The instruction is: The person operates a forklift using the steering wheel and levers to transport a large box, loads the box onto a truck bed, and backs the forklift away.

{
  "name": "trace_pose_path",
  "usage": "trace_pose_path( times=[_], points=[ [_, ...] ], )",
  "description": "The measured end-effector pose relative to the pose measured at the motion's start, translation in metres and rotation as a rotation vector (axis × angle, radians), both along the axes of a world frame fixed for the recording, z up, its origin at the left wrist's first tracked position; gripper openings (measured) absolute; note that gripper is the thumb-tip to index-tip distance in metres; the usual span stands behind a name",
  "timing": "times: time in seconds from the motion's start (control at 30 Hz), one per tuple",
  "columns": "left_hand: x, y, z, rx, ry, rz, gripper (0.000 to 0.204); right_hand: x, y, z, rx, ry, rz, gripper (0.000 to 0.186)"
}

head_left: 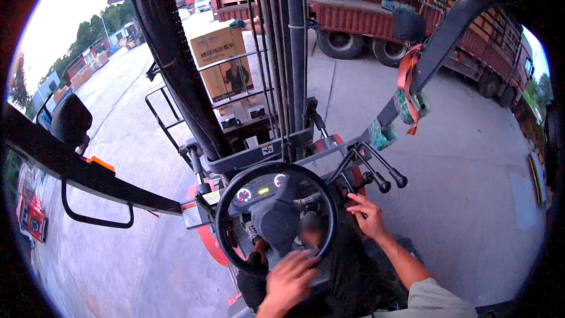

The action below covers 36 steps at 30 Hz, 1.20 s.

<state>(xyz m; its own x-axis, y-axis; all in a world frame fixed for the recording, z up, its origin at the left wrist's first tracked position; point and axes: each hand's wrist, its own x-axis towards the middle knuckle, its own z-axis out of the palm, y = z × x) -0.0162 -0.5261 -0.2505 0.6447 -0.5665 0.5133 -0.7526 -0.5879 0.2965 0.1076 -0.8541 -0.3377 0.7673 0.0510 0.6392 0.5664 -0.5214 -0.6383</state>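
Low at the steering wheel (221, 218), the left hand (291, 282) is blurred; its grip cannot be told. Near the black levers (384, 186), the right hand (367, 217) is held half-curled, its grip likewise unclear. Beyond the mast (176, 65), a cardboard box (220, 53) is seen before a red truck (365, 22).

Left grip (292, 280) blurred — right grip (367, 215) half-curled

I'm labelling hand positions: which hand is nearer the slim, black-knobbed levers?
Right: the right hand is close beside the levers; the left hand is farther off, by the round black steering wheel.
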Motion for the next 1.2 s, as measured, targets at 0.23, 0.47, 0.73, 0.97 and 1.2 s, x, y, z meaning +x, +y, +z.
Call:
trace_pose_path(
  times=[0.23,0.47,0.73,0.97,1.2],
  points=[
    [0.078,0.077,0.088,-0.142,-0.301,0.523,0.026,0.000,0.007,0.007,-0.015,-0.024,-0.034,0.019],
    [0.181,-0.003,0.149,-0.164,-0.262,0.252,0.036,-0.003,0.010,0.011,-0.016,0.007,-0.064,0.019],
    [0.160,-0.105,0.105,0.072,-0.116,-0.043,0.032,-0.002,0.006,0.006,0.009,0.053,-0.071,0.017],
    [0.075,-0.102,0.046,0.145,-0.037,-0.188,0.041,0.002,0.005,0.010,-0.021,-0.034,-0.061,0.014],
    [0.012,-0.029,0.016,0.145,0.000,-0.160,0.040,-0.006,0.007,0.011,-0.030,0.021,-0.085,0.020]
  ],
)
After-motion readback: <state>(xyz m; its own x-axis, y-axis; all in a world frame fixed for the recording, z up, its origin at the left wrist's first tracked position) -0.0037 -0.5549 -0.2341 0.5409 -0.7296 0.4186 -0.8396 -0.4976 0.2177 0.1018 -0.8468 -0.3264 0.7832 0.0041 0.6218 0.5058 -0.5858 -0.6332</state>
